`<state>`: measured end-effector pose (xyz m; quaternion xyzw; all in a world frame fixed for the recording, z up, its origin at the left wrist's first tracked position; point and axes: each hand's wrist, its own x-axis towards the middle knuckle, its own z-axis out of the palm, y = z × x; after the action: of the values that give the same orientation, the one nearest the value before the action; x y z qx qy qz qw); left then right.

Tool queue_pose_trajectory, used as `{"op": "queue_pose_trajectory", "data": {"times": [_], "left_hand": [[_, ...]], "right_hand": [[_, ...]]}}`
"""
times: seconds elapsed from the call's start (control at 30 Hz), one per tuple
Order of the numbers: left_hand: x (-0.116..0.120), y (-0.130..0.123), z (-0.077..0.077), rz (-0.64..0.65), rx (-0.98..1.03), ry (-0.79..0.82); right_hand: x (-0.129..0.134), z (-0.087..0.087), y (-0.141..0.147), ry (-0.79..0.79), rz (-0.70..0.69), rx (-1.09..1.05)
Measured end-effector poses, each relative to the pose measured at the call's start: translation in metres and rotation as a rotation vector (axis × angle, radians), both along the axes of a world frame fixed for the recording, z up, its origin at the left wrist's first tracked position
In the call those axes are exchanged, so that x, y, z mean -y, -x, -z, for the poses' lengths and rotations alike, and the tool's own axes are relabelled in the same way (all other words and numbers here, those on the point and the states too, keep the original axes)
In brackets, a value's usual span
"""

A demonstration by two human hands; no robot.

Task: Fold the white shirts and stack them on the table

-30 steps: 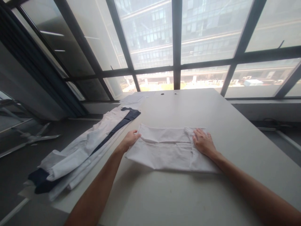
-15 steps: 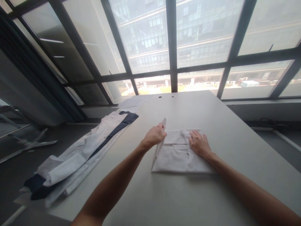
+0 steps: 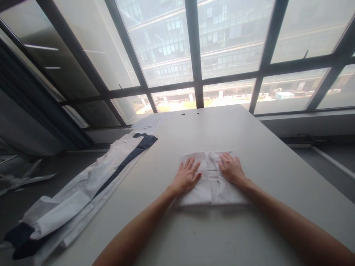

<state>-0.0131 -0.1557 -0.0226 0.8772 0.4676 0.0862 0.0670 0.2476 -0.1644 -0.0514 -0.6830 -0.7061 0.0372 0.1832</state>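
A white garment (image 3: 199, 195), folded into a flat rectangle, lies on the white table (image 3: 194, 236) in front of me. My left hand (image 3: 187, 176) rests flat on its left part, fingers spread. On the right part lies my right hand (image 3: 232, 168), also flat with the fingers stretched out. Two folded sides of the cloth nearly meet between the hands, with a few creases there. What kind of garment it is, I cannot make out.
A long pile of white clothes (image 3: 83, 188) with dark navy parts (image 3: 126, 160) runs along the table's left edge. White sheets (image 3: 146, 122) lie at the far left corner. Behind the table are large windows (image 3: 227, 40). A dark curtain (image 3: 41, 99) hangs at the left.
My left hand has let go of the garment's raised left edge, which now lies folded inward under the open palm. My right hand has stayed on the cloth. The view has shifted slightly.
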Motion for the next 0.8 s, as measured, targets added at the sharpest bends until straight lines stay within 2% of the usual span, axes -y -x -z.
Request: {"op": "queue_pose_trajectory", "data": {"times": [0.1, 0.3, 0.5, 0.67, 0.8], "left_hand": [[0.002, -0.003, 0.006, 0.023, -0.064, 0.016], [-0.022, -0.020, -0.006, -0.033, 0.013, -0.031], [-0.038, -0.038, 0.008, -0.039, 0.016, -0.014], [-0.031, -0.041, 0.006, -0.030, 0.023, 0.023], [-0.019, -0.050, 0.013, 0.010, 0.003, -0.016]], "right_hand": [[0.001, -0.002, -0.001, 0.003, -0.004, 0.007], [0.001, -0.006, 0.000, 0.019, 0.019, 0.023], [0.002, -0.006, 0.000, 0.014, 0.015, 0.030], [0.001, -0.004, 0.000, 0.011, 0.015, 0.031], [0.000, -0.003, 0.000, 0.011, 0.015, 0.033]]}}
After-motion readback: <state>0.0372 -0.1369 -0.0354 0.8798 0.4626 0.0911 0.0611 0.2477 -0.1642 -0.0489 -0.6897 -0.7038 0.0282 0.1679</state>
